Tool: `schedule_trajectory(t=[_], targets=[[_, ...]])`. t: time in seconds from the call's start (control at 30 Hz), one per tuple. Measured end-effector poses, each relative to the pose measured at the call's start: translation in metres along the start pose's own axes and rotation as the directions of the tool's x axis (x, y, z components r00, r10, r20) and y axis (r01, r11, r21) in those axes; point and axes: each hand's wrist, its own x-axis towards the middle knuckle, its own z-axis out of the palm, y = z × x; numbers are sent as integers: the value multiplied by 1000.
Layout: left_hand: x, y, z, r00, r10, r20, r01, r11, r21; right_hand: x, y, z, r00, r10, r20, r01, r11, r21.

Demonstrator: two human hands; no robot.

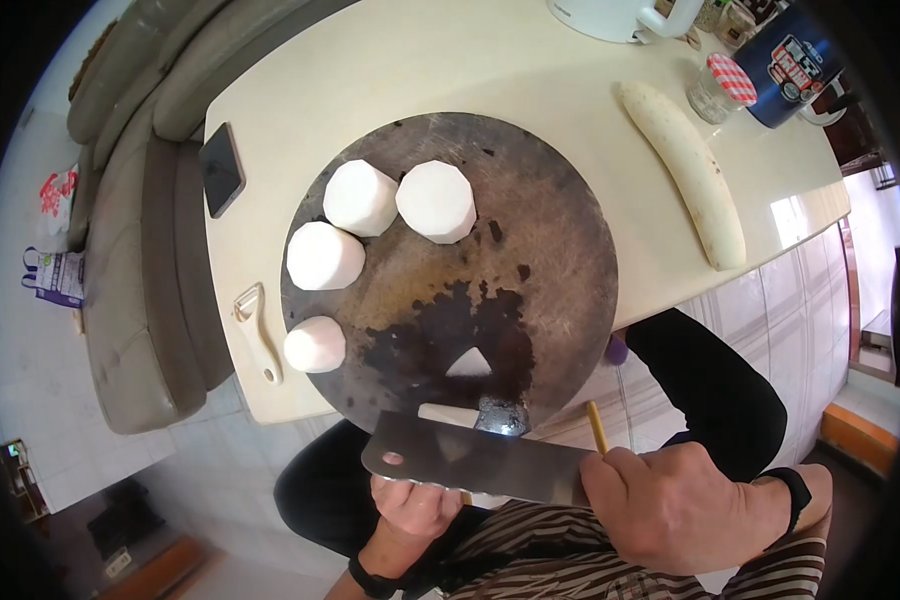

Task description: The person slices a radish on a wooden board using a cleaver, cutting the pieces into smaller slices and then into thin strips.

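Note:
My right hand (675, 500) is wrapped round the handle of a cleaver (480, 460), its broad blade pointing left across my lap. Behind the blade's far end, my left hand (415, 508) has its fingers curled; the blade hides what they hold, if anything. Several peeled white radish chunks (436, 202) stand along the left and upper part of a round chopping board (560, 230). A small white wedge (469, 363) lies on the wet dark patch. At the board's near edge is a white piece (448, 413) beside a shiny metal part (502, 415), partly covered by the cleaver.
A long whole white radish (685, 170) lies right of the board. Left are a peeler (258, 335) and a phone (222, 170). A jar (720, 92), a blue container (795, 70) and a white kettle (610, 18) stand at the back. A thin yellowish stick (597, 427) shows near my right hand.

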Motion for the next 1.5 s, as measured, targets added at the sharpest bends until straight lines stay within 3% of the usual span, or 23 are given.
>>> schedule_trajectory(t=[0.33,0.5,0.63,0.7,0.83,0.9,1.03,1.13,1.2,1.3,1.5], targets=[[-3,-1,-4,998,-9,62,10,1000,-16,-6,2,1,1000,18,4,-18,1000,25],[-7,-1,-3,999,-21,43,22,1000,-9,0,9,-4,999,-34,37,29,991,129],[6,6,-6,998,-51,38,53,998,-34,9,5,2,999,-11,44,7,996,86],[13,7,-6,998,-47,37,49,997,-57,18,9,1,999,1,37,-10,966,259],[16,9,-4,998,-62,13,63,996,-63,21,13,12,999,25,45,-34,975,219],[17,9,-3,998,-59,0,59,996,-72,30,14,20,992,-93,-79,109,970,216],[18,10,-3,998,-70,1,70,994,-81,40,14,33,984,-135,-120,157,967,201],[20,12,-4,997,-79,-8,78,993,-93,25,16,29,997,-67,-37,71,990,123],[27,13,-1,998,-50,-49,43,989,-143,13,23,21,994,87,60,-97,975,201],[29,11,-4,999,-30,-34,25,992,-127,4,28,17,989,140,-36,-132,977,169],[14,5,-9,1000,-14,6,14,998,-69,-11,3,9,993,63,-103,-50,991,123]])
